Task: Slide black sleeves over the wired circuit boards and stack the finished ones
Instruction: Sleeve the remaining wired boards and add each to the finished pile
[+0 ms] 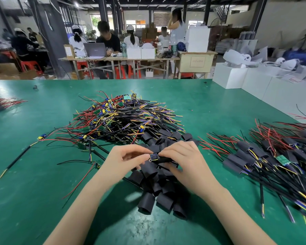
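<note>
Both hands meet over the middle of the green table. My right hand grips a black sleeve with a small circuit board poking out of its left end. My left hand pinches that board's end with its fingertips. Beneath the hands lies a heap of empty black sleeves. Behind them sits a big pile of bare wired boards with red, black and yellow leads. To the right lies the stack of sleeved boards.
A loose wired board and a few stray leads lie at the left. Another small bundle sits at the table's far left edge. White boxes line the right edge. People work at benches beyond the table.
</note>
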`<move>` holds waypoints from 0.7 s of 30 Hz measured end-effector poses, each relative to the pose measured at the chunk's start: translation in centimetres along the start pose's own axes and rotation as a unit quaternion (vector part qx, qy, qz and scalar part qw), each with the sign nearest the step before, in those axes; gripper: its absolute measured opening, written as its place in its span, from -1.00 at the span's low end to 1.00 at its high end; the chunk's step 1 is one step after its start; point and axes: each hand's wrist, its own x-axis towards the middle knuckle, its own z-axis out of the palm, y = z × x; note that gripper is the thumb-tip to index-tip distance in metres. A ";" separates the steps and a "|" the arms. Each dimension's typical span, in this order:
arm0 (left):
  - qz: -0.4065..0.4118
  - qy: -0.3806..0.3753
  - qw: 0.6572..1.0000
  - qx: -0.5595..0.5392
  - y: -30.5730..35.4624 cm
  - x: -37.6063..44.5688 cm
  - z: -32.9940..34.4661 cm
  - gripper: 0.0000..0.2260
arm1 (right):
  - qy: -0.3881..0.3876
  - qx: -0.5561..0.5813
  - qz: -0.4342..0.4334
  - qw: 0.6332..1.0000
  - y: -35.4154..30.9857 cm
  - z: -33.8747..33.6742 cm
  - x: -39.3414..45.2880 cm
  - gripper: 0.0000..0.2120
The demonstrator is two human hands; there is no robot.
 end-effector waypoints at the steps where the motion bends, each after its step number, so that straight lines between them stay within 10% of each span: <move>1: -0.010 0.006 1.000 -0.015 0.0 0.0 0.0 -0.86 | 0.007 -0.010 -0.012 1.000 0.0 0.0 0.0 -0.78; 21: -0.007 -0.024 1.000 -0.007 0.3 -0.1 0.4 -0.93 | -0.031 0.180 0.136 0.974 -1.1 -0.5 -0.1 -0.71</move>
